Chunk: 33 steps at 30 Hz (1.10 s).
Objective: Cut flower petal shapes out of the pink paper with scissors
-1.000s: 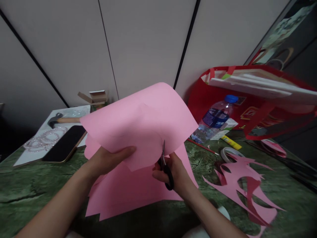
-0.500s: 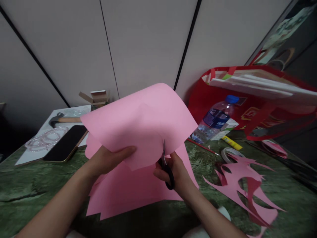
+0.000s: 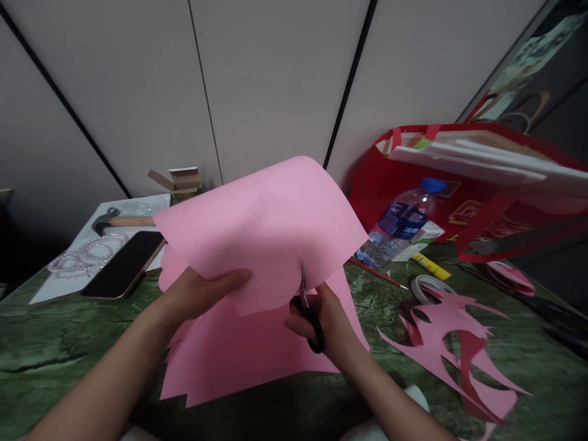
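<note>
A curved sheet of pink paper [image 3: 266,226] is raised in front of me, with a faint outline on it. My left hand [image 3: 202,293] grips its lower left edge, thumb on top and the other fingers hidden underneath. Black-handled scissors [image 3: 314,327] are in my right hand [image 3: 328,318], fingers wrapped around the loops. Their blades point away from me at a cut in the sheet, right of the middle. Below lies a stack of pink sheets [image 3: 239,361] with uneven edges, partly covered by the raised sheet.
Pink offcuts [image 3: 463,349], a tape roll [image 3: 425,288], a yellow tube [image 3: 432,266] and a plastic bottle [image 3: 399,220] lie or stand to the right, before a red bag [image 3: 482,214]. On the left are a phone [image 3: 124,264], a hammer [image 3: 131,220] and a small open box [image 3: 181,180].
Both hands keep their grips on the sheet and scissors. The scissors' blades look slightly more closed than before, and the view has shifted a little.
</note>
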Tool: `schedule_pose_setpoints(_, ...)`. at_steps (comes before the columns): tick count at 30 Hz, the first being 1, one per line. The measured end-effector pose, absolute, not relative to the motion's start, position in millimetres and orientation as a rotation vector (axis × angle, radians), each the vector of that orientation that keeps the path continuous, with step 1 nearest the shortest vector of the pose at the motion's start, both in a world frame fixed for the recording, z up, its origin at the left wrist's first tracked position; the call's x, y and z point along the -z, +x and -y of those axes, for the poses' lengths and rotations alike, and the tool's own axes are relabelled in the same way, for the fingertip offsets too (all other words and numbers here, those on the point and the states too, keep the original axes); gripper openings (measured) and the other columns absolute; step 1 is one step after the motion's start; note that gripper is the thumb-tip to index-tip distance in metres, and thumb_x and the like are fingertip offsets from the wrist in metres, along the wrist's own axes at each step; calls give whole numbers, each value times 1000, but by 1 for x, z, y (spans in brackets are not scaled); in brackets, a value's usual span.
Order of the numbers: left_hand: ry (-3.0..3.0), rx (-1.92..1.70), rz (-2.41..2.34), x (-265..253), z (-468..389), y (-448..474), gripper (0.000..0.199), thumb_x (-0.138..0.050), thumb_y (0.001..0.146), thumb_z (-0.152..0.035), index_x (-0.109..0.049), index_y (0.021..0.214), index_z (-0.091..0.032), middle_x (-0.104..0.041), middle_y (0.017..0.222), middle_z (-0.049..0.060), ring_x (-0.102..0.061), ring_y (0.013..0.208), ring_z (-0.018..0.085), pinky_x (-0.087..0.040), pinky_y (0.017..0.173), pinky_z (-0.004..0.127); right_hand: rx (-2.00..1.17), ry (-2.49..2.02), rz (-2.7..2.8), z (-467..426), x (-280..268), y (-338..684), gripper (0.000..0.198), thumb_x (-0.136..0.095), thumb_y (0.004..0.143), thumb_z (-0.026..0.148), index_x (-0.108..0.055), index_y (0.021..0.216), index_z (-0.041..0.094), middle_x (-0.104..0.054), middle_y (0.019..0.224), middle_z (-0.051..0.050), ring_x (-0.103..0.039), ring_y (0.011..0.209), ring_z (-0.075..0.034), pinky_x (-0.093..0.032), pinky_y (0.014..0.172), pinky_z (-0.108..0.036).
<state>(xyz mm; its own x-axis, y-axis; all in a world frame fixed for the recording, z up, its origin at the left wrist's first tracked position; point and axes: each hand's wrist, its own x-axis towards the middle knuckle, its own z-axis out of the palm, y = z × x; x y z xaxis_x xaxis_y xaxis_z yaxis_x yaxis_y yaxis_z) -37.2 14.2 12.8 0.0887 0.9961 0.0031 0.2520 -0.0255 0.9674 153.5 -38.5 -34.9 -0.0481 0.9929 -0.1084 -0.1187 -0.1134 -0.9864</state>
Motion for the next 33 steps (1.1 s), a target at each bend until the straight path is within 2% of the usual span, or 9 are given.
schedule_pose_setpoints(9,1405,-1084,-1328,-22,-8,-31,20,-76,51,-32,-64,64,-22,-71,76,6,-66,77,29,-55,64,36,-1425,-1191,1014,38,35,152,47,-77,50,29,-47,86,22,-49,53,7,-46,43,-10,-38,38,-20)
schedule_pose_setpoints(19,1491,-921,-1292,-18,-13,-40,31,-69,64,-33,-64,91,-19,-71,93,7,-65,87,27,-55,72,37,-1473,-1219,958,37,31,151,48,-77,48,25,-49,88,20,-48,51,7,-48,41,-10,-37,36,-18)
schedule_pose_setpoints(23,1528,-975,-1161,-12,-17,-43,33,-67,67,-36,-63,95,-20,-69,98,8,-64,90,26,-55,73,36,-1463,-1216,966,38,31,152,48,-78,48,24,-50,87,20,-49,51,6,-50,42,-11,-38,36,-20)
schedule_pose_setpoints(33,1524,-1063,-1123,-10,-19,-42,37,-69,66,-35,-61,97,-15,-69,95,9,-64,88,27,-55,71,38,-1447,-1210,1023,37,40,154,50,-76,51,23,-49,94,20,-49,50,7,-49,42,-10,-38,37,-20)
